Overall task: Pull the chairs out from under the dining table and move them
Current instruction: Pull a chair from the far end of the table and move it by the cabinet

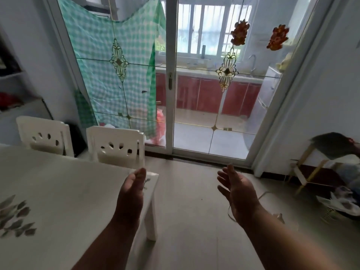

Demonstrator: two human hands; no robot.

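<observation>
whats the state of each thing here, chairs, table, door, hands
left hand: open, empty
right hand: open, empty
near chair: upright, tucked at table, untouched
far chair: upright, at table, untouched
dining table: top bare
sliding glass door: shut

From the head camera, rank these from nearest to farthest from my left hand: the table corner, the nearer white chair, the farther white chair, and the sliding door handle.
1. Corner of the white dining table, just beside the left hand.
2. Nearer white plastic chair with cut-out back, just beyond that corner.
3. Farther white plastic chair, off to the left along the table's far side.
4. Metal handle of the glass sliding door, up ahead past the chairs.
</observation>
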